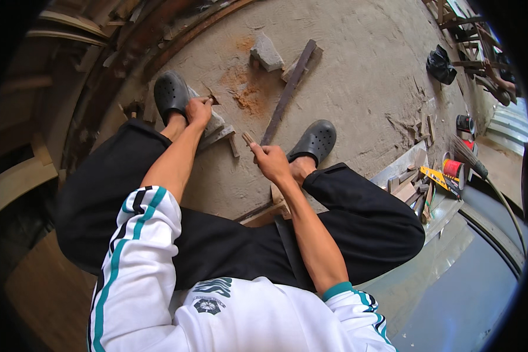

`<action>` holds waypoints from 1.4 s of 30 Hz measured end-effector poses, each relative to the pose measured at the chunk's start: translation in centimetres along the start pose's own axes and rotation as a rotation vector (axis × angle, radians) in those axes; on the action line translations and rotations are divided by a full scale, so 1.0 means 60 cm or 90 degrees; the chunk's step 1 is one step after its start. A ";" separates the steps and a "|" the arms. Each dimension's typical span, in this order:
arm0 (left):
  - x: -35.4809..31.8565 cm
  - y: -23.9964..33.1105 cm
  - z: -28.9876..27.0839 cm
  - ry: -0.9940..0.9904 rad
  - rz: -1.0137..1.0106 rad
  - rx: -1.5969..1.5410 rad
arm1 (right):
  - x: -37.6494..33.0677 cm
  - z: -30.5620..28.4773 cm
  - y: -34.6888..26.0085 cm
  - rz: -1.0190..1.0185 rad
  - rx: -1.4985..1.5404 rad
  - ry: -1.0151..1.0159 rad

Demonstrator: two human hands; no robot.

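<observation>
My right hand (270, 162) is closed round a short strip of wood (248, 138), whose end sticks out past the thumb. My left hand (199, 112) is closed beside my left clog (171, 94), above a grey block (215, 122). A small dark brown piece (215, 100) shows at its fingertips; I cannot tell what it is or whether the hand grips it. Short wood offcuts (222, 136) lie against the block. A long dark bar (287, 94) slants across the ground between my feet, its near end close to my right hand.
A concrete chunk (267, 53) and orange-brown powder (247, 97) lie ahead on the sandy ground. At right are a yellow-handled handsaw (439, 179), a red can (452, 168), wood scraps (409, 186) and a broom (469, 155). A black plastic bag (440, 64) sits farther off. Timber (23, 182) is stacked at left.
</observation>
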State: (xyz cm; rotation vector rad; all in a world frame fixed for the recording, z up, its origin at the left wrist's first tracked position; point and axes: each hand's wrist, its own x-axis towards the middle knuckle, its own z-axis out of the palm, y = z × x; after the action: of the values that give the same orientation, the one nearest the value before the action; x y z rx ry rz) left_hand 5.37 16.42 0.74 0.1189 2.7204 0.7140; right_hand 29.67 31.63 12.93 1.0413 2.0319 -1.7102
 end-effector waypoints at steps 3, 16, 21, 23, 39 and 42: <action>-0.019 -0.011 0.007 -0.004 0.022 -0.006 | -0.002 0.001 -0.008 -0.001 -0.030 -0.001; -0.108 -0.023 0.028 -0.091 0.099 -0.077 | -0.016 0.002 -0.118 0.036 -0.032 0.056; -0.128 -0.001 0.015 -0.104 0.171 0.009 | -0.014 0.010 -0.109 0.056 -0.001 0.038; -0.117 -0.002 0.008 -0.011 0.227 0.085 | -0.019 0.006 -0.122 0.030 -0.035 0.005; 0.010 -0.006 -0.027 -0.119 0.534 0.488 | -0.020 0.027 -0.012 -0.089 -0.120 0.068; 0.008 -0.002 -0.024 -0.126 0.516 0.481 | -0.023 0.015 -0.025 -0.078 -0.100 0.054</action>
State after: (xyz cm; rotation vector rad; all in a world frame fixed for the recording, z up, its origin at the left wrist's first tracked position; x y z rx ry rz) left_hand 4.45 15.73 1.73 1.4158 2.5328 -0.2090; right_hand 29.41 30.25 14.66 0.9727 2.2854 -1.5555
